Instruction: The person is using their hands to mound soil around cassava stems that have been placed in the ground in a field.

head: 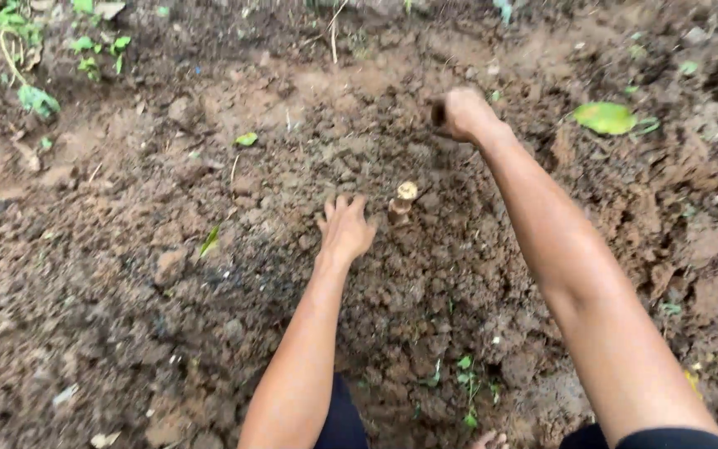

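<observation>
A short cut stem piece (pixel 403 199) with a pale cut top stands upright in loose brown soil (pixel 209 274). My left hand (pixel 344 229) lies palm down on the soil just left of the stem, fingers together and pointing away. My right hand (pixel 461 113) is farther off, above and to the right of the stem, curled into a fist on the soil. Whether it holds anything is hidden.
Clumpy dug earth fills the view. A large green leaf (pixel 606 118) lies at the right, a small one (pixel 246 139) left of middle. Small weeds (pixel 31 96) grow at the top left, and tiny sprouts (pixel 467 387) near my knees.
</observation>
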